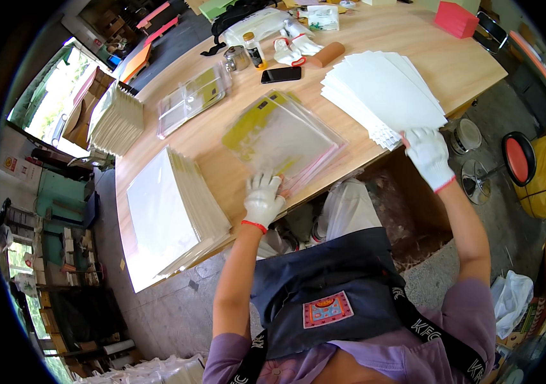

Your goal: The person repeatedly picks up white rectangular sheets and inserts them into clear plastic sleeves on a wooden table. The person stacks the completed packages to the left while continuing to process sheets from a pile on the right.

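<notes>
My left hand (pixel 263 198), in a white work glove with a red cuff, lies at the near edge of a stack of clear plastic bags (pixel 285 131) printed with yellow-green. Its fingers are apart and touch the top bag. My right hand (pixel 428 157), gloved the same way, is at the near right corner of a fanned stack of white sheets (pixel 385 86). Its fingers are closed on the corner of a white sheet; how many sheets they pinch is hidden. Left of the bags stands a tall pile of filled clear sleeves (pixel 164 205) with a white sheet on top.
On the wooden table (pixel 311 89) are a phone (pixel 281 75), a jar (pixel 255 51), a metal pot (pixel 236 59), spare gloves (pixel 295 48), a brown roll (pixel 328 54) and another bag pack (pixel 193 96). An open cardboard box (pixel 407 205) stands below the front edge. A stool (pixel 517 158) is right.
</notes>
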Tool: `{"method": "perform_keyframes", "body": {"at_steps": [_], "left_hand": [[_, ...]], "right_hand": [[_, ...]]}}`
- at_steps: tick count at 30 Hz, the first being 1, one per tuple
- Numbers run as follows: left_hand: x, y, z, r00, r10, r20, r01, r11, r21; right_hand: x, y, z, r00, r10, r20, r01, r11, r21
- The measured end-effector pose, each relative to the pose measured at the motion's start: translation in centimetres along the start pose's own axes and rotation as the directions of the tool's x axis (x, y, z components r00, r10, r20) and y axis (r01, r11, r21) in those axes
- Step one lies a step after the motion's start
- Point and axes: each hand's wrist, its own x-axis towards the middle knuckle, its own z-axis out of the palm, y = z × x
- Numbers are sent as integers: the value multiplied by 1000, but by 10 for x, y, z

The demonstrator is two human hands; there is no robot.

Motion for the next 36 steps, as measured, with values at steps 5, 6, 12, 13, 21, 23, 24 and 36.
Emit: {"method": "perform_keyframes", "body": {"at_steps": [5,6,12,13,21,23,24,36], "left_hand": [[-2,-6,-21,977,-167,132,164,986,29],[0,-3,-24,949,-224,222,224,974,22],[15,2,-22,925,-359,122,340,928,150],[17,3,-20,930,-354,96,339,930,142],[-11,-8,-8,929,-362,-82,350,927,-133],[-13,-4,-8,908,-409,-91,397,909,-131],[-14,-3,-8,898,-430,-92,417,899,-133],[-4,-3,-26,934,-322,-153,213,848,-485]], "right_hand": [[-50,8,24,844,516,-145,-325,707,628],[-47,27,32,769,623,145,-472,400,786],[-3,84,76,580,444,683,-409,-566,716],[1,90,86,609,436,662,-395,-557,730],[-31,-1,31,775,377,507,-188,-628,755],[-57,-21,32,844,172,508,-298,-637,711],[-71,-29,26,858,16,514,-390,-633,669],[-109,-93,44,658,163,735,-362,-787,499]]}}
